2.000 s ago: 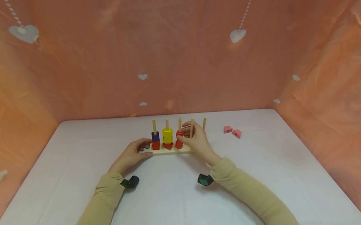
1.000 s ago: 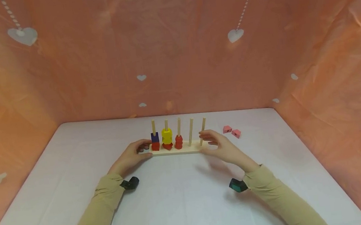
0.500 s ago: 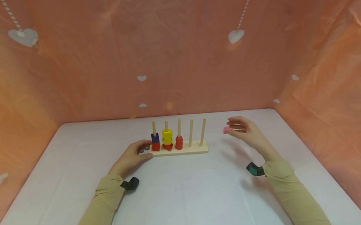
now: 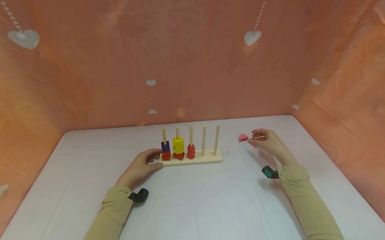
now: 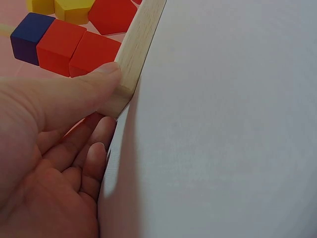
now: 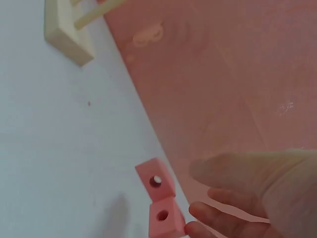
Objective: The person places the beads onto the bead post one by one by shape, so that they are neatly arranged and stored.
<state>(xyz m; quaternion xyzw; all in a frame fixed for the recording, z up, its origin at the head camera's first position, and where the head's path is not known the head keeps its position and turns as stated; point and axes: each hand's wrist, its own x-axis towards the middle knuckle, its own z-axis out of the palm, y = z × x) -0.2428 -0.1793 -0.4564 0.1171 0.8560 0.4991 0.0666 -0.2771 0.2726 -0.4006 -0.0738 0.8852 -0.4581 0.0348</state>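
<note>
My left hand point(image 4: 140, 167) holds the left end of a wooden peg board point(image 4: 191, 161), its thumb on the board and its fingers bent by the end. Blue and red cubes point(image 5: 61, 44) sit on the nearest peg; yellow and red pieces point(image 4: 178, 147) are on the second, red pieces point(image 4: 191, 152) on the third. Two bare pegs stand at the right. My right hand point(image 4: 268, 142) hovers by two pink blocks with holes, thumb and fingers apart. The far pink block point(image 6: 156, 179) and the near pink block point(image 6: 166, 218) touch; in the head view the hand hides the near one.
A white-covered table point(image 4: 196, 214) lies under everything. An orange-pink cloth point(image 4: 171, 59) with white hearts rises behind and along both sides. A dark wrist camera point(image 4: 139, 195) sticks out by the left sleeve, another wrist camera point(image 4: 269, 172) by the right one.
My right hand has left the red pieces on the third peg, passed the board's right end and moved right to the pink blocks. My left hand has stayed on the board.
</note>
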